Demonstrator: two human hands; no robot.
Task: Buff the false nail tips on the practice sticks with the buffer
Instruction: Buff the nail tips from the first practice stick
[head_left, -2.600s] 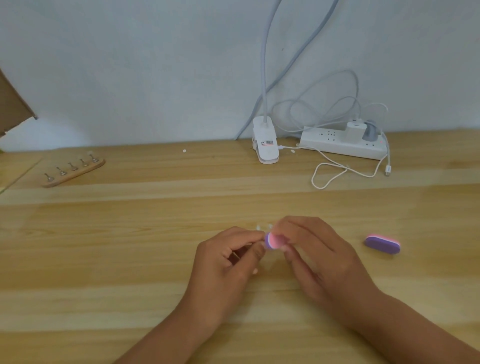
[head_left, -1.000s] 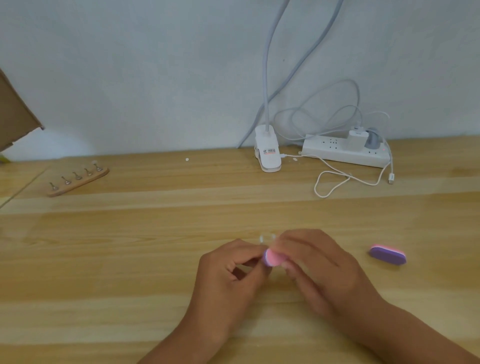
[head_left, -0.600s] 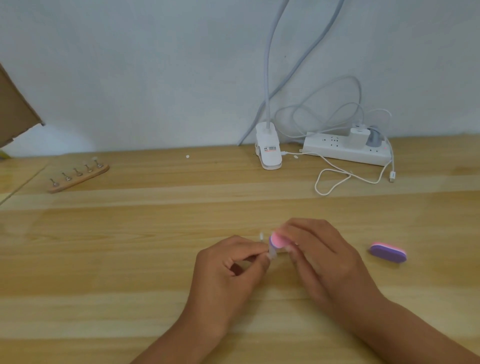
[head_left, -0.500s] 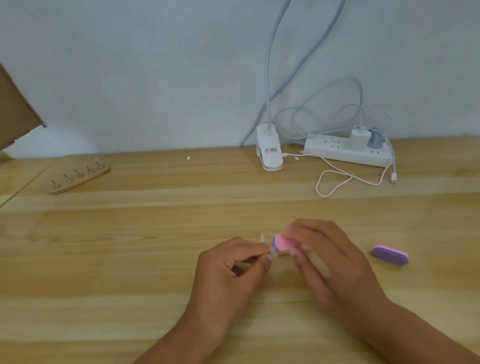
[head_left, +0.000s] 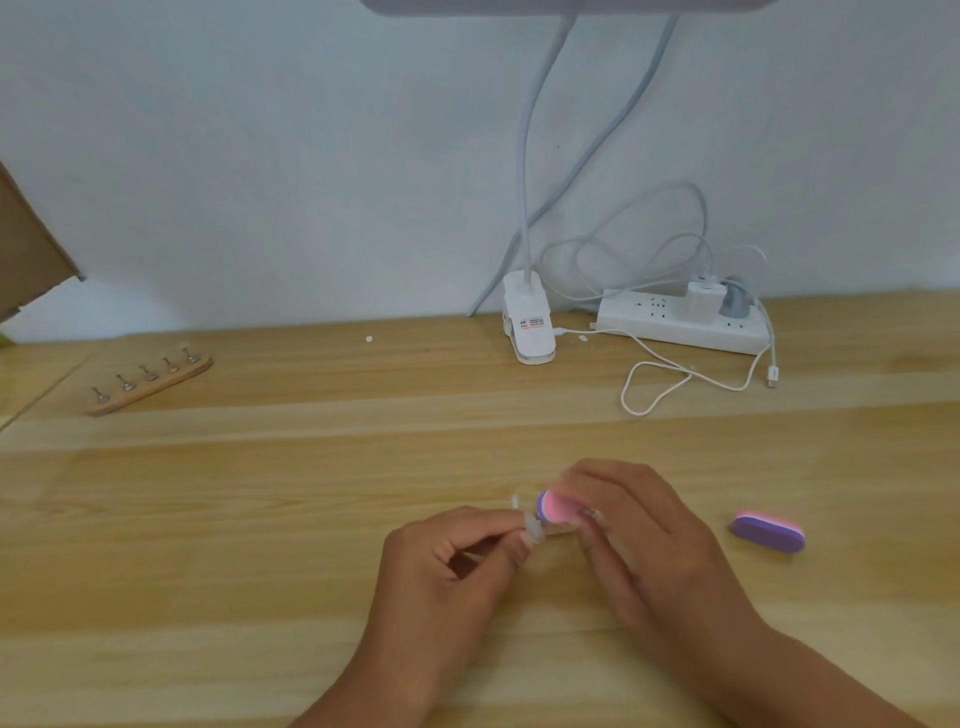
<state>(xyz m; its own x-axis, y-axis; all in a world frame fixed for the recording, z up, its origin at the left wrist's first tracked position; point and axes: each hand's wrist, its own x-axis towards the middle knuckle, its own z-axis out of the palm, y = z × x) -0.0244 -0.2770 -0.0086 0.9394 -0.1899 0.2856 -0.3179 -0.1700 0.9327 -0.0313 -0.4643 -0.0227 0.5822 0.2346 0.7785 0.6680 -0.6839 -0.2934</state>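
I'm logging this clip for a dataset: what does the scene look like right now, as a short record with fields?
left hand: pinches a clear nail tip
right hand: holds a pink-and-purple buffer at that tip
second buffer: lies on the table, right of the hands
wooden stand: five metal pegs, far left
by the wall: clip lamp, power strip

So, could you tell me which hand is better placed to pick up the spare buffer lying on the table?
Probably the right hand: the spare buffer lies just beyond it, though it holds the pink buffer; the left hand pinches the practice stick.
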